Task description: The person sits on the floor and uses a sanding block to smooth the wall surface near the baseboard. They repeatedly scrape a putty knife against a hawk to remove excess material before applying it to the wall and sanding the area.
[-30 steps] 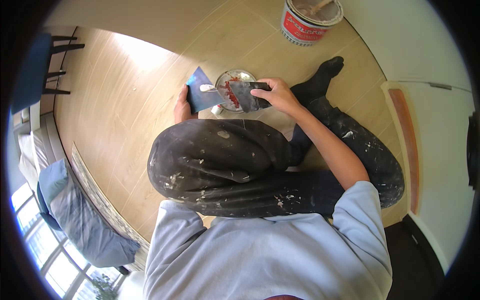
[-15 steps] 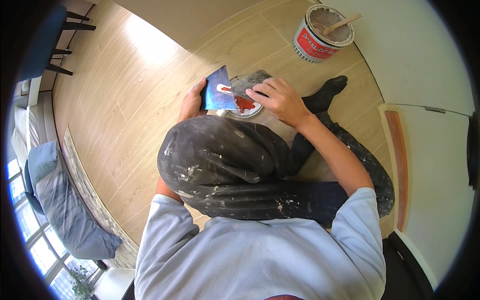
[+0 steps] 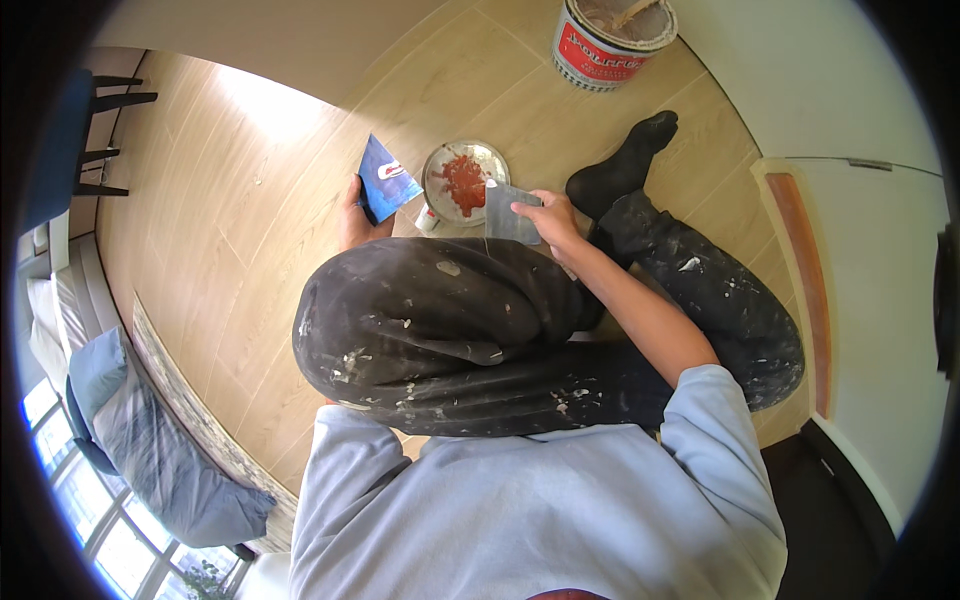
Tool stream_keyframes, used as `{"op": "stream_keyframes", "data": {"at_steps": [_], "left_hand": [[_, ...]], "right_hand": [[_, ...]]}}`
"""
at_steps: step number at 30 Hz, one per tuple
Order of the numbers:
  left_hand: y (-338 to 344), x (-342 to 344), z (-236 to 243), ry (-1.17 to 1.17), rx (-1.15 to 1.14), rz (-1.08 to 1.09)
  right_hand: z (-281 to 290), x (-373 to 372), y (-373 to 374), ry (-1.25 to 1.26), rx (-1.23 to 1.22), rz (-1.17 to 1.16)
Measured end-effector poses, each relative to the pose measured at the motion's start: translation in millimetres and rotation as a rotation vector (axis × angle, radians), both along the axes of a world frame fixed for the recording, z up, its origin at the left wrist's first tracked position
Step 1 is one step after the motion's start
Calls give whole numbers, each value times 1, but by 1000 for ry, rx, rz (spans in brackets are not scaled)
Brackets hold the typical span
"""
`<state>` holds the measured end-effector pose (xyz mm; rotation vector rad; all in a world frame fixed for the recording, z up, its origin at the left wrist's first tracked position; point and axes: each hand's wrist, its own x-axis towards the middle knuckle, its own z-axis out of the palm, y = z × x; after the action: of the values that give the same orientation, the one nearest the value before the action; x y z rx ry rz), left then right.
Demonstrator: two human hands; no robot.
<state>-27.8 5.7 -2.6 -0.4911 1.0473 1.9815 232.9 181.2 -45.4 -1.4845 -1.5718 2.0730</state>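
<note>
I sit on a wooden floor with my paint-spattered dark trousers (image 3: pixel 450 330) drawn up. My left hand (image 3: pixel 355 215) holds a blue flat scraper (image 3: pixel 385 178), tilted upward beside my knee. My right hand (image 3: pixel 545 215) grips a grey metal scraper blade (image 3: pixel 505 212) whose edge reaches the rim of a small round tin (image 3: pixel 463 182). Red-brown paste lies in the tin. The tin stands on the floor just beyond my knee, between both hands.
A white bucket with a red label (image 3: pixel 610 40) stands on the floor at the top right, near a white wall. My foot in a black sock (image 3: pixel 625 165) rests beside the tin. A dark chair (image 3: pixel 70 130) and a blue-grey sofa (image 3: pixel 130 430) are at left.
The hands have drawn apart: the blue scraper moved left off the tin, and the grey blade now sits at the tin's right edge, uncovering the red paste.
</note>
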Motion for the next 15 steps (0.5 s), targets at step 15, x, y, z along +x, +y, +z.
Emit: {"op": "stream_keyframes", "data": {"at_steps": [15], "left_hand": [[-5, 8, -21, -27, -165, -23]], "right_hand": [[-22, -3, -8, -59, 214, 73]]}}
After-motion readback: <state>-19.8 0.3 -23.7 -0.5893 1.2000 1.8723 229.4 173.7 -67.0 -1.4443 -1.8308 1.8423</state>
